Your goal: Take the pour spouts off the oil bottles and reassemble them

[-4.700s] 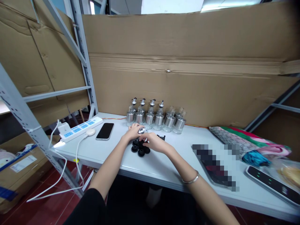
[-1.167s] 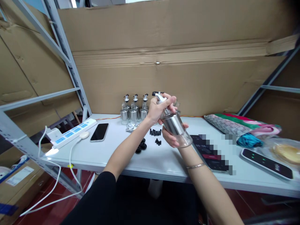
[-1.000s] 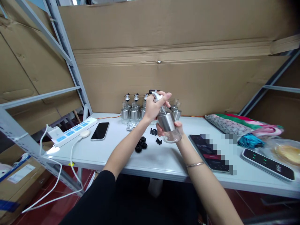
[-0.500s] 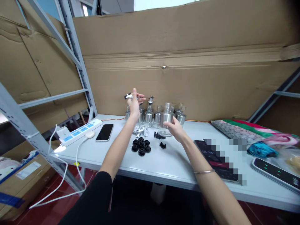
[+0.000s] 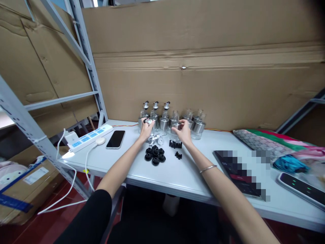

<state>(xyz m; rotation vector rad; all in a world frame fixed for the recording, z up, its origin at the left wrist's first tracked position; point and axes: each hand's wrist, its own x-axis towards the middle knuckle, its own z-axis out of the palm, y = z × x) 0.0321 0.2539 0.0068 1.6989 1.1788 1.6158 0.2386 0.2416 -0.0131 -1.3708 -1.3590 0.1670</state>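
Note:
My left hand (image 5: 146,130) is closed on a silver pourer spout (image 5: 149,121) with a black tip, low in front of the bottles at the left. My right hand (image 5: 184,132) has thumb and fingers around a clear glass bottle (image 5: 175,126) with a metal band, standing upright in the front row. Behind it are more such bottles (image 5: 164,124), and three at the back left carry silver spouts (image 5: 166,105). Before my hands lie white and silver pieces (image 5: 155,139), black round stoppers (image 5: 155,155) and two groups of small black parts (image 5: 175,144).
A phone (image 5: 115,139) and a white power strip (image 5: 91,137) lie on the left of the table. To the right are a pixelated dark tablet-like device (image 5: 236,174), a colourful bag (image 5: 281,149) and a black-topped device (image 5: 302,189). Cardboard (image 5: 203,81) walls the back.
My left hand has come down and nearer with the spout. My right hand has shifted slightly up, its bottle now in line with the others. The view has tilted down a little.

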